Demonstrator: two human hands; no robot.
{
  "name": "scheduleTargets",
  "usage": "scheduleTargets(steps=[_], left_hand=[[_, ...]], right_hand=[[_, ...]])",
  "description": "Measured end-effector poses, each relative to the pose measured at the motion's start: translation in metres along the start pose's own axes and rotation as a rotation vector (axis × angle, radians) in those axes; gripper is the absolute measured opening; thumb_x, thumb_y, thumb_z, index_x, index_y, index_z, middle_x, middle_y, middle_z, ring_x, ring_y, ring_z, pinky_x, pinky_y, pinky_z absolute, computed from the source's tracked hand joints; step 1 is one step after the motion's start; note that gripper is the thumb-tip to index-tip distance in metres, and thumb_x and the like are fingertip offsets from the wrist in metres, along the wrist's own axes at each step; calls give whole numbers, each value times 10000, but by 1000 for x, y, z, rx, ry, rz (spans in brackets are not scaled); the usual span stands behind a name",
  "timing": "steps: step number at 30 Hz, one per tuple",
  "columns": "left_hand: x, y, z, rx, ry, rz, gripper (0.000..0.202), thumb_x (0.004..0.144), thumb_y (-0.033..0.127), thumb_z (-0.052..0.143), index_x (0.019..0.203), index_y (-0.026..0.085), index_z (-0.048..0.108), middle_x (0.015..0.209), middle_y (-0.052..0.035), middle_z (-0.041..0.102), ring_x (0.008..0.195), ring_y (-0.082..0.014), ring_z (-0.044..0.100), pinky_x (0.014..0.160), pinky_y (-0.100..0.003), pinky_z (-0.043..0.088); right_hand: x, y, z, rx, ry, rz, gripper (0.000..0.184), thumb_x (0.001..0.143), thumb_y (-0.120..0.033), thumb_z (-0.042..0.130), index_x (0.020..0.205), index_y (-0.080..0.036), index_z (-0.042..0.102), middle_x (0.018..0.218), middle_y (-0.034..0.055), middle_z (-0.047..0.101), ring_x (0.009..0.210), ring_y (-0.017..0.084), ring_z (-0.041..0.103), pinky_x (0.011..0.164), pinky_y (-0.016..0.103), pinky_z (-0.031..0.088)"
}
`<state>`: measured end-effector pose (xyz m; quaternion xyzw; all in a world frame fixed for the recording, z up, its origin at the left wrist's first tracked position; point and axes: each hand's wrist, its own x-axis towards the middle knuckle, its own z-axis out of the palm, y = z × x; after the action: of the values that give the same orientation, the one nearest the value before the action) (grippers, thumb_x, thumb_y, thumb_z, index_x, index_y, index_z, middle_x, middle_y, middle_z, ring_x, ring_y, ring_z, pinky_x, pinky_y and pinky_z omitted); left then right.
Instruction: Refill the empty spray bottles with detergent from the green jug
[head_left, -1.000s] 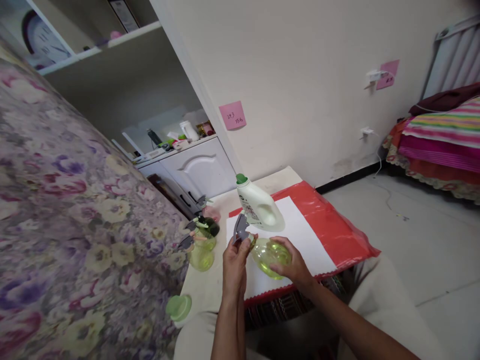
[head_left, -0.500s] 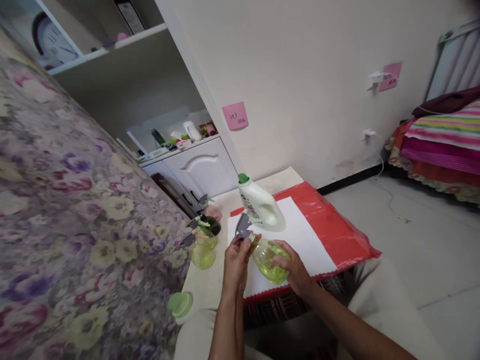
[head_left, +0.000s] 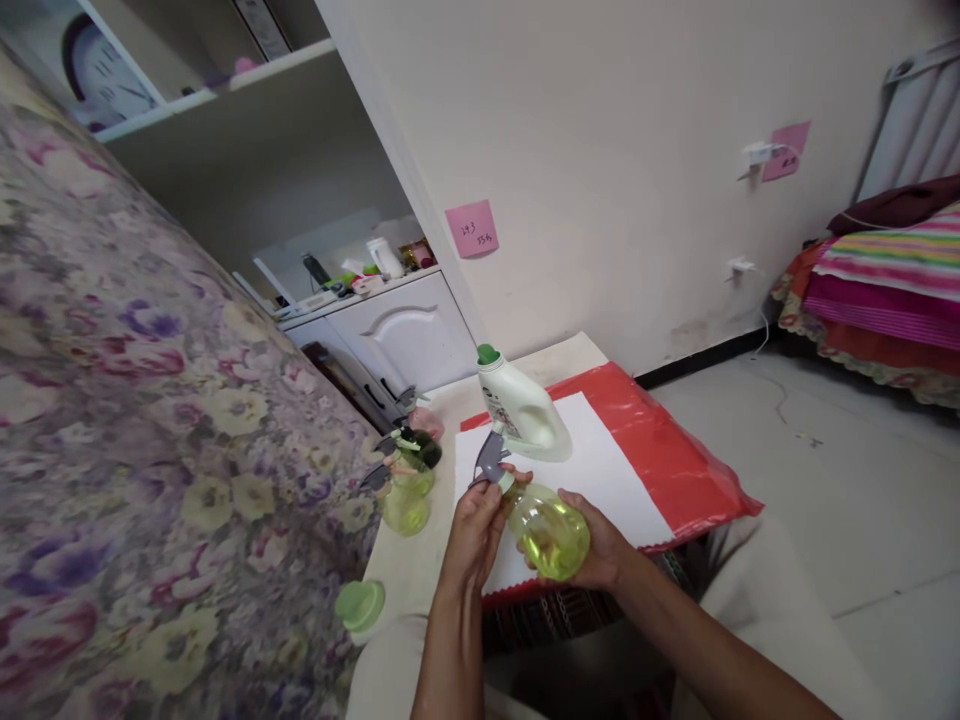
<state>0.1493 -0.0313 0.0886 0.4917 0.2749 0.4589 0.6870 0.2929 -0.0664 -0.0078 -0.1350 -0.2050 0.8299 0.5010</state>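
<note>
A clear spray bottle (head_left: 553,533) with yellow-green liquid is tilted between my two hands, over the front of the white sheet (head_left: 607,462). My left hand (head_left: 480,515) is closed at its neck, around the collar of the grey spray head (head_left: 491,457). Wrapped about the body from the right and beneath is my right hand (head_left: 596,545), its fingers partly hidden by the bottle. Just behind stands a pale green detergent jug (head_left: 525,412) with a green cap (head_left: 487,355). Further spray bottles (head_left: 406,508) are grouped at the table's left side.
A green lid (head_left: 360,606) lies at the table's near left corner. Red plastic wrap (head_left: 667,450) lies under the sheet. A floral curtain (head_left: 187,450) hangs close on the left, and a cabinet (head_left: 405,335) stands behind the table. A bed (head_left: 885,290) is at the right.
The spray bottle has turned a little and its base has swung slightly down and right. My right hand has shifted its hold from over the body to beneath and behind it.
</note>
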Motion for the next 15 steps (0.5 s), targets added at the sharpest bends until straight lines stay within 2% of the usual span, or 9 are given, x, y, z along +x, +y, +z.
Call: scheduleTargets(steps=[3,7,10,15], left_hand=[[0,-3,5,-35,13,25,361,764,356,735,1053,154,660,996,-93,709,1100,-241,621,1058,-384,377],[2,-8,13,-105,46,93,308,792,335,706,1041,158,669,1003,-73,693,1033,-217,636,1074,-403,360],[3,-14,17,-138,92,151,249,816,324,666,1004,162,682,993,-51,670,976,-203,643,1032,-396,404],[3,-26,17,-133,202,226,206,815,329,672,955,179,680,891,-12,659,882,-159,655,933,-329,465]], right_hand=[[1,1,-1,47,-44,62,633,790,-700,484,1080,-147,586,898,119,730,751,257,690,638,387,522],[5,4,0,106,-60,60,613,799,-696,470,1091,-167,571,884,90,734,740,238,692,639,367,521],[6,7,1,121,-51,28,567,810,-666,484,1094,-182,565,895,74,735,733,223,687,643,360,519],[4,9,7,71,-37,-7,568,815,-642,501,1119,-167,562,974,98,728,798,240,687,669,380,529]])
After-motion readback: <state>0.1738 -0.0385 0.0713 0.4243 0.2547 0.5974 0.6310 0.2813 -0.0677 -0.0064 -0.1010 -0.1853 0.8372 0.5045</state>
